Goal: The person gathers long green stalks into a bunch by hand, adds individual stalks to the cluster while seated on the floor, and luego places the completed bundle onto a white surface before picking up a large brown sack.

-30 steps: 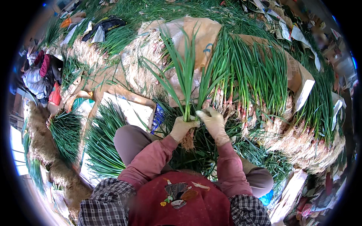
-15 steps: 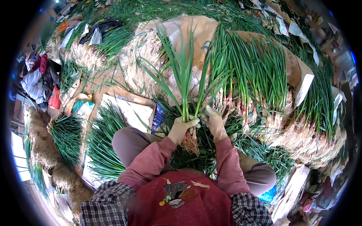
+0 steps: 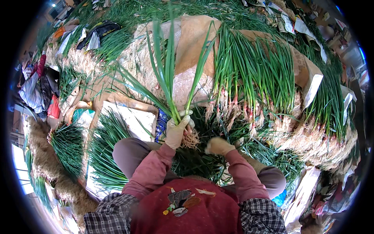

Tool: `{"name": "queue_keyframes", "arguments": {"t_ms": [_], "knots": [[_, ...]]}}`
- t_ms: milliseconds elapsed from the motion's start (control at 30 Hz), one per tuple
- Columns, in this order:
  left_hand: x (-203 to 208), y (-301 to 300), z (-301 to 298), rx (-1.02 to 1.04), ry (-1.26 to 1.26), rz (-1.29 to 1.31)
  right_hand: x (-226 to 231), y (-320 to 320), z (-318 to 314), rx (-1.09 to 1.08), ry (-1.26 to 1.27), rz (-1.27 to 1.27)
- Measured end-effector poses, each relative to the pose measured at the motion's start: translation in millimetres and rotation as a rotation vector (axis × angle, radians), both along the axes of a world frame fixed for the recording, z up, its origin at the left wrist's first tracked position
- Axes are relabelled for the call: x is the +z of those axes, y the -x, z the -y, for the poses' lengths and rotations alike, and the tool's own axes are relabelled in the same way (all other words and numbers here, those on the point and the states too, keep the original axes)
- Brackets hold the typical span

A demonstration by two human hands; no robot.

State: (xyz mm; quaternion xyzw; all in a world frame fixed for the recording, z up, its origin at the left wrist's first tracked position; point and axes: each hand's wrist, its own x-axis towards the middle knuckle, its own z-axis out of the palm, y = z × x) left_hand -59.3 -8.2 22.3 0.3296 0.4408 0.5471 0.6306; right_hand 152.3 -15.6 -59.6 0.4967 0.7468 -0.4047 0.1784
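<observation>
My gloved left hand [image 3: 176, 130] is closed around the lower stems of a few green garlic plants [image 3: 170, 84]. Their long leaves fan upward, and pale roots hang below my fingers. Lower and to the right is my gloved right hand [image 3: 219, 146], apart from the bunch. It is blurred and looks curled, and I cannot make out anything in it. Between my legs lies a heap of loose green leaves [image 3: 198, 163]. A row of green garlic [image 3: 253, 74] with pinkish stem bases and roots rests ahead to the right on brown sacking.
A brown sack [image 3: 196, 50] lies straight ahead. To my left, a bundle of green garlic [image 3: 105, 152] rests beside a white board [image 3: 134, 121]. Rooted bundles [image 3: 66, 146] lie farther left. At the far left sits another person [image 3: 37, 87]. Thick root masses [image 3: 311, 148] line the right.
My left hand has shifted slightly left with the green garlic, whose leaves now lean left. My right hand has moved down, away from the bunch.
</observation>
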Motion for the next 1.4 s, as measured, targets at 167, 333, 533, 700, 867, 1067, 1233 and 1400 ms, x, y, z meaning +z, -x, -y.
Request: {"name": "queue_keyframes", "arguments": {"t_ms": [167,333,533,700,867,1067,1233,1400], "knots": [[-10,-1,-4,-0.006,0.209,0.052,55,22,-93,-0.905,-0.646,-0.382],[-14,0,-11,-0.078,0.263,-0.003,49,22,-121,-0.662,-0.525,-0.169],[-19,-8,-12,-0.115,0.237,-0.038,54,29,-24,-0.026,-0.808,-0.381],[-31,-18,-9,-0.053,0.232,-0.054,41,30,-8,-0.076,-0.816,-0.262],[-17,-11,-9,-0.098,0.290,0.025,10,-38,-7,-0.124,-0.222,0.182],[-19,-13,-3,-0.136,0.314,-0.010,70,42,-33,-0.879,-0.036,-1.076],[-16,-10,3,0.000,0.191,-0.063,8,58,-21,-1.105,-0.336,-0.935],[-14,-11,3,-0.053,0.258,-0.012,30,39,-7,-1.076,0.194,-1.156]]}}
